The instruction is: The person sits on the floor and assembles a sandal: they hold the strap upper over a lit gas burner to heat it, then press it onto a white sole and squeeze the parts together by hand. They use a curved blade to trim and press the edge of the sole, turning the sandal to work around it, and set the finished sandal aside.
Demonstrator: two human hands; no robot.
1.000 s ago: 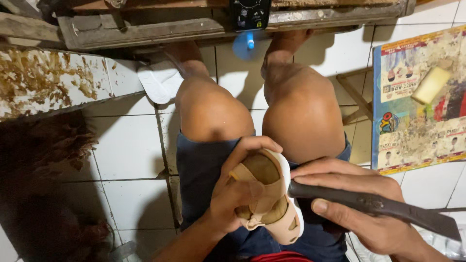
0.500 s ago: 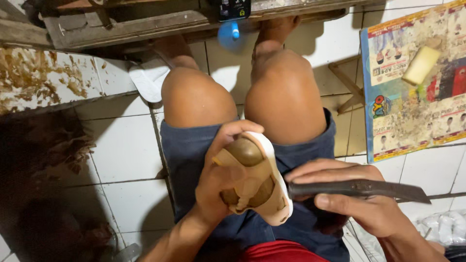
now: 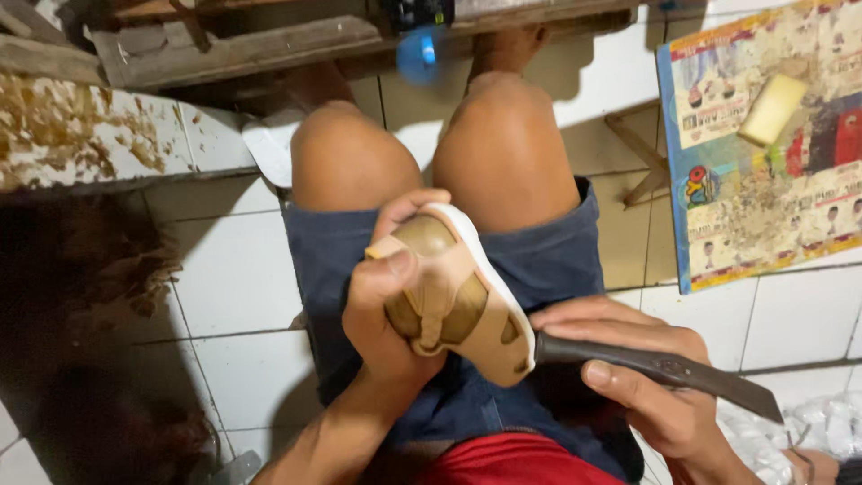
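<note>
A tan sandal point(image 3: 467, 301) with a white sole edge and brown straps rests tilted over my lap, just below my bare knees. My left hand point(image 3: 386, 301) grips it from the left, thumb across the upper strap and fingers curled over its top end. My right hand point(image 3: 637, 377) holds a dark flat knife point(image 3: 664, 368) whose tip meets the lower right edge of the sandal; the handle end sticks out to the lower right. I sit in blue shorts on a white tiled floor.
A colourful printed poster point(image 3: 763, 153) lies on the floor at right with a yellow sponge block point(image 3: 772, 108) on it. A weathered wooden bench point(image 3: 269, 45) crosses the top. A dirt-stained tile slab point(image 3: 90, 135) sits at left, a white plastic bag point(image 3: 808, 431) at lower right.
The view has shifted slightly, so knees and sandal sit a little lower. The sandal has turned a bit in my left hand; the knife stays against its lower edge.
</note>
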